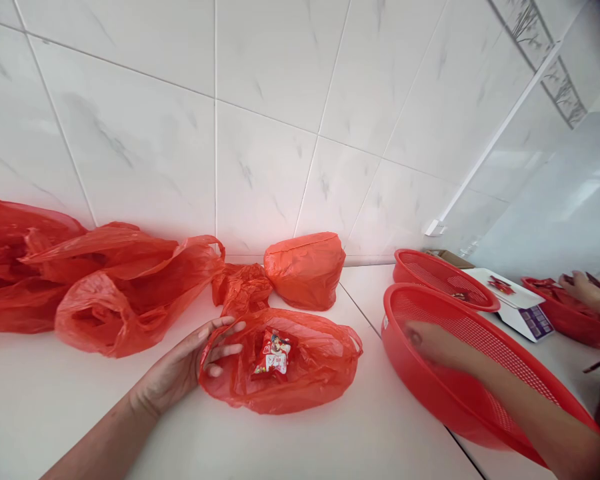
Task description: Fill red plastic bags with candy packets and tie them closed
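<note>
A red plastic bag [325, 373] lies open on the white table in front of me, with a small printed red-and-white packet [276, 353] inside. My left hand [200, 363] holds the bag's left rim, its fingers reaching over the edge into the mouth. My right hand [421, 341] is down inside the large red plastic basket [405, 380] on the right. The basket's near wall hides those fingers, so what they touch does not show.
Crumpled red bags [125, 287] lie along the wall at left; a filled red bag [305, 270] stands behind. At right are a second red basket [405, 267], a white scale [520, 310] bearing red packets, and another person's hand [587, 293] over a red basin [575, 320].
</note>
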The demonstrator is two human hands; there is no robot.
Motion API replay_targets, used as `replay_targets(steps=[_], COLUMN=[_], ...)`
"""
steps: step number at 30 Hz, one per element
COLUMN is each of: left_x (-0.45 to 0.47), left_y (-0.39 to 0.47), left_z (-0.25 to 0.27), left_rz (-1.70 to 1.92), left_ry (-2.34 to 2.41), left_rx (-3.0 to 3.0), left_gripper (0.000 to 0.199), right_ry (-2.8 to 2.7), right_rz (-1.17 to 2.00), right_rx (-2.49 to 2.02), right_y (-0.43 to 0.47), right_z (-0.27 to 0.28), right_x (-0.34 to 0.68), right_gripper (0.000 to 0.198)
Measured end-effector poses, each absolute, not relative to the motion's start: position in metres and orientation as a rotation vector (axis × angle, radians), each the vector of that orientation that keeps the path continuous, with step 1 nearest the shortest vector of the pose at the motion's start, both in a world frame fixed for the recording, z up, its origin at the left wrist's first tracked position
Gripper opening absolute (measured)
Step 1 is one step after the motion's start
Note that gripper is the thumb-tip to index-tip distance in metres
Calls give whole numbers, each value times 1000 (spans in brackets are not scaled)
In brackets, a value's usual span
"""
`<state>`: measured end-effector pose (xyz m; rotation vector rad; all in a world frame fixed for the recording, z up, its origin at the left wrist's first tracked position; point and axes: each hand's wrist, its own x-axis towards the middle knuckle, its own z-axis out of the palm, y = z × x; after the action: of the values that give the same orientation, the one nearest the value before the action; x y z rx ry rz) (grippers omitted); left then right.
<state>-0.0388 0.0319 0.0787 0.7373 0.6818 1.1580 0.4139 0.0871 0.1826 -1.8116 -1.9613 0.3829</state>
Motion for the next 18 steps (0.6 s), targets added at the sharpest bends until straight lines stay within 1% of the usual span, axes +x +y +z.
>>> replay_targets(steps=[4, 8, 12, 14, 15, 16, 17, 18], left_x=[-38, -38, -38, -38, -38, -38, -38, -38], left_y=[32, 31, 30, 31, 31, 32, 32, 32], left_z=[80, 81, 80, 79, 79, 79, 79, 78], left_rz=[1151, 1161, 1158, 1152, 1152, 1153, 1153, 1152], left_ry=[667, 667, 666, 663, 661, 659, 655, 653], left_rx=[744, 754, 743, 740, 738, 736, 737, 739], left_gripper=[33, 32, 32, 32, 32, 33, 33, 33], right_ry=[-1994, -2159, -2398, -2434, -2410, -2366, -2310, -2253], right_rz=[440, 650, 864, 886, 872, 815, 722, 613], right_rx=[-1781, -1565, -1322, -1328, -1351, -1394, -1454, -1528], right_y=[91, 78, 72, 80, 86, 93, 100, 106], right_z=[229, 255, 245, 238, 237, 237, 238, 239], right_x=[389, 337, 288, 280, 282, 288, 297, 308], right_gripper=[4, 5, 12, 29, 40, 46, 45, 36])
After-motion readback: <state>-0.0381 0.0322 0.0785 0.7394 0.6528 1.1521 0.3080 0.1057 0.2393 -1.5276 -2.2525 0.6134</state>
